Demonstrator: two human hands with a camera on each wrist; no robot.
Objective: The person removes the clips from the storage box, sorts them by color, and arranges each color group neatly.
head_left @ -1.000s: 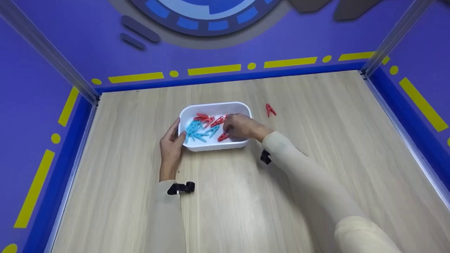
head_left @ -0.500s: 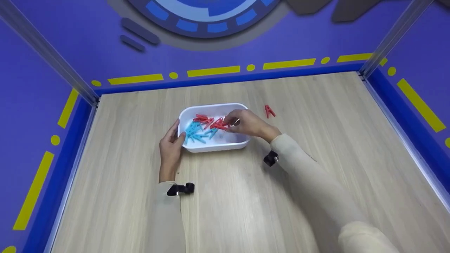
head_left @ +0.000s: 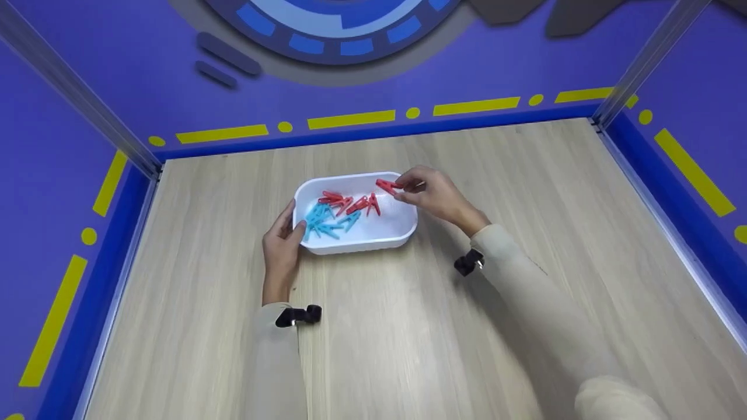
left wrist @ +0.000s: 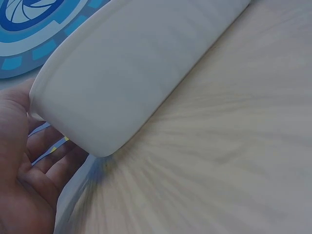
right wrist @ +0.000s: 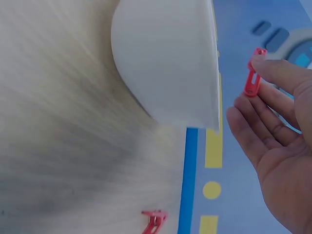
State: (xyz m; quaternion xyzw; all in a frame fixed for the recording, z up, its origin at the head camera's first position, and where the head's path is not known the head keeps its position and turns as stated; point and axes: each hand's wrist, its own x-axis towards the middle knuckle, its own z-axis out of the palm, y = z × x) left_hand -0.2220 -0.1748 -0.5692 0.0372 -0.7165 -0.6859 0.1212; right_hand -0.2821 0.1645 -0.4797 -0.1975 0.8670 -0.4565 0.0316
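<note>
Right hand point(head_left: 435, 192), one: thumb and fingertips pinching one red clip point(head_left: 384, 185) over the tub's far right part. Left hand point(head_left: 282, 242), one: thumb over rim, fingers outside, gripping the left end of one white tub point(head_left: 359, 248). Contents: several red clips point(head_left: 357, 205), several blue clips point(head_left: 320, 216), overlapping, exact counts unclear. Loose red clip point(right wrist: 155, 220), one, on the wooden table point(head_left: 373, 338).

Purple-blue walls point(head_left: 496, 70), yellow dashes point(head_left: 351, 119), metal corner posts point(head_left: 646, 61); pale wood-grain tabletop point(head_left: 362, 326)
</note>
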